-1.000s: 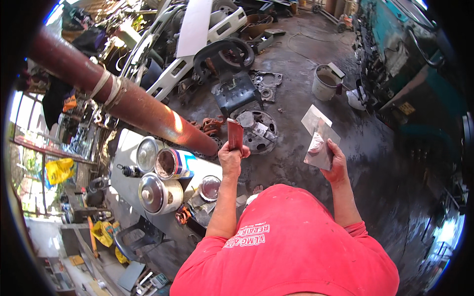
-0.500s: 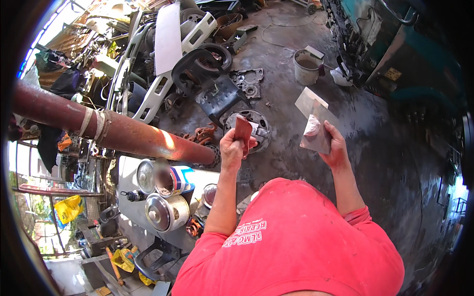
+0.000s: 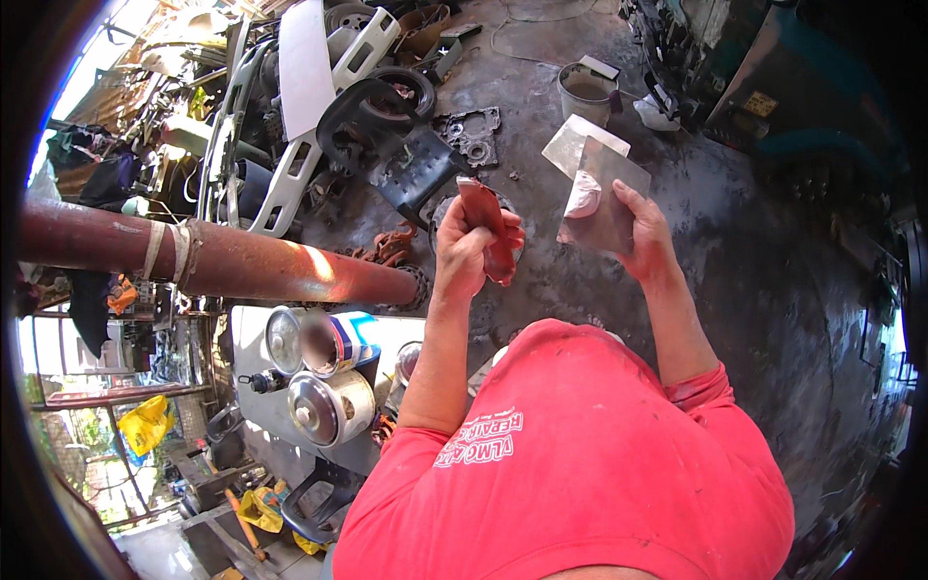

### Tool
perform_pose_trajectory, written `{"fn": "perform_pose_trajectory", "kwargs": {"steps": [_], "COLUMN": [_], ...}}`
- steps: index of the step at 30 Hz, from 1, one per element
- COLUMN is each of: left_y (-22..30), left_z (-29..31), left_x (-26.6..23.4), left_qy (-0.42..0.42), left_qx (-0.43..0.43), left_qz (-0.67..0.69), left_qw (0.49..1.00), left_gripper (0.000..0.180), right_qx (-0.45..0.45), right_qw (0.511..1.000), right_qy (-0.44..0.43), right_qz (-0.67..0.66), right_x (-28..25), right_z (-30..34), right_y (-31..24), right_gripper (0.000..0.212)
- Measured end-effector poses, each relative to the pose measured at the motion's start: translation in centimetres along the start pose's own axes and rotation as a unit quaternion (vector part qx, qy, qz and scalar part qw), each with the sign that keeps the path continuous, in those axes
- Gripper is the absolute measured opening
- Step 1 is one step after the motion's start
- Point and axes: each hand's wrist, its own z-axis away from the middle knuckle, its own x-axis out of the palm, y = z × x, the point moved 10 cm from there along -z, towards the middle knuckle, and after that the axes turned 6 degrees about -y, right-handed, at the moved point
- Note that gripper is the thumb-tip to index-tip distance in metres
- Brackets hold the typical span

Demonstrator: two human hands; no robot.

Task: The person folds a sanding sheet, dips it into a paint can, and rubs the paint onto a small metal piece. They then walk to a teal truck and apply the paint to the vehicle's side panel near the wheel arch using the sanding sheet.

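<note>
My left hand (image 3: 462, 249) is closed round a flat red spreader (image 3: 486, 227), which slants up out of the fist. In my right hand (image 3: 646, 232) is a thin grey plate (image 3: 613, 184), with the thumb on top of it and the other fingers hidden underneath. A mound of pale pink putty (image 3: 583, 196) sits toward the plate's left edge. Just beyond the plate a whitish flat sheet (image 3: 570, 145) shows, partly covered by it; I cannot tell whether the two touch. The hands are apart, in front of my red shirt.
A rusty red pipe (image 3: 300, 273) crosses from the left. Below it stand lidded cans (image 3: 329, 411) on a white surface. Ahead lie a black plastic chair (image 3: 416, 169), a flat metal casting (image 3: 471, 135) and a bucket (image 3: 586, 94). Scrap parts pile up at far left.
The spreader has turned, so more of its flat side shows. The plate has moved up in the picture and tilted. The whole view has shifted slightly.
</note>
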Motion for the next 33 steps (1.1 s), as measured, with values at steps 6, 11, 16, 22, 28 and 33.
{"fn": "perform_pose_trajectory", "kwargs": {"steps": [6,11,16,22,28,33], "left_y": [2.0,4.2,5.5,4.8,5.2,4.8], "left_z": [-0.6,-0.2,0.6,1.7,2.3,2.5], "left_x": [1.2,4.6,6.6,5.8,6.5,7.3], "left_qy": [0.033,0.019,0.009,-0.022,-0.045,-0.026], "left_qx": [0.049,0.154,0.182,0.078,0.076,0.068], "left_qz": [-0.192,-0.366,-0.434,-0.338,-0.409,-0.456], "left_qw": [0.979,0.918,0.882,0.938,0.908,0.887], "left_gripper": [0.03,0.038,0.04,0.027,0.033,0.025], "right_qx": [0.002,0.014,0.006,-0.006,-0.002,0.018], "right_qw": [0.998,0.996,0.998,0.996,0.996,0.992], "right_qy": [0.056,0.089,0.06,0.09,0.086,0.123], "right_qz": [0.033,0.013,-0.026,-0.025,-0.027,-0.025], "right_x": [0.2,0.1,0.6,-0.1,-0.1,-1.0], "right_z": [-0.5,-1.3,-1.4,-0.5,-0.2,0.5], "right_y": [0.6,2.5,2.8,2.0,2.0,2.6], "right_gripper": [0.035,0.042,0.031,0.024,0.026,0.032]}}
